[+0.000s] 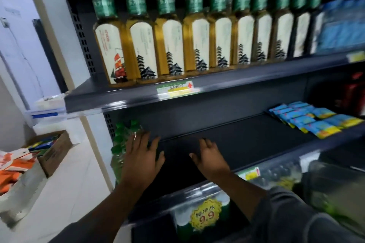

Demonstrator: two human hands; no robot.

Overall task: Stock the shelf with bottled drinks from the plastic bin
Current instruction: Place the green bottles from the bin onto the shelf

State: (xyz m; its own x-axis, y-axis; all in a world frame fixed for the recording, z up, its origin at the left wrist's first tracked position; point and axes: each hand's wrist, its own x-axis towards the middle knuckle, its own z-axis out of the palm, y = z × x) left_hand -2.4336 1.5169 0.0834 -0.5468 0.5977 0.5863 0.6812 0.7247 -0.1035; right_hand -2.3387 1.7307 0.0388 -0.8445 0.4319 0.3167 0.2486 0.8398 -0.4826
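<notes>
From the head camera, both hands reached over the front edge of the middle shelf (227,136), a dark board that lay mostly bare across its centre. The left hand (141,156) was spread wide, fingers straight and fanned, its fingertips (138,136) touching or just beside the cluster of green-capped bottles (122,134) packed at the shelf's left end against the perforated upright; whether the fingertips truly pressed on a bottle could not be told through the blur. It gripped nothing. The right hand (209,156) hovered palm down over the bare middle of the same shelf, fingers loosely parted and slightly bent, holding nothing and touching no bottle. At the shelf's right end lay a fan of blue and yellow packets (310,119). On the upper shelf (138,96) a row of amber tea bottles (167,45) with grey caps stood upright along the front edge, a price tag (175,89) clipped below them. Beneath the arms, a yellow 9.9 sticker (205,216) sat on the lowest tier. A cardboard box (52,152) stood on the floor to the left.
</notes>
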